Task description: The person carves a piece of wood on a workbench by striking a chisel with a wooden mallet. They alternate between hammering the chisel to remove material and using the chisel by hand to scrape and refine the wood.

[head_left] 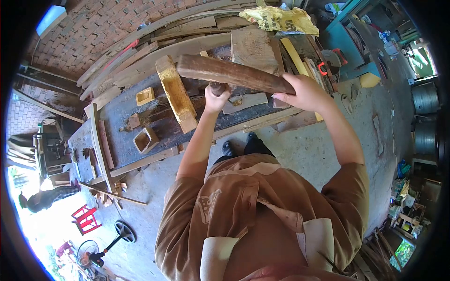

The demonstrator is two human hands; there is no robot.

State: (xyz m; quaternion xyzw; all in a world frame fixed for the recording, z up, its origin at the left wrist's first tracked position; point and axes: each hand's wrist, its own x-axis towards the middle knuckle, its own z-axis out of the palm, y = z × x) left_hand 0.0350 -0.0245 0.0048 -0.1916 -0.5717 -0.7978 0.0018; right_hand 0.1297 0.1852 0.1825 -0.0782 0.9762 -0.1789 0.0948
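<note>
My right hand (307, 92) is wrapped around the narrow end of a long, thick dark wooden club (229, 74). Its broad end stretches left, above my left hand. My left hand (217, 98) is closed in a fist around what looks like a chisel (217, 87); only the top of its round wooden handle shows, and the blade is hidden. Just left of that fist lies a pale wooden beam (176, 91) with a long hollow cut into it. Under the club are a flat wood piece (245, 103) with shavings and a thick wood block (253, 47).
The dark workbench (119, 112) carries two small hollow wooden boxes, one being a square box (146, 140). Long planks (183, 33) lie along the brick wall. A yellow sack (281, 20) rests at the back. A red stool (86, 219) and a fan stand at left.
</note>
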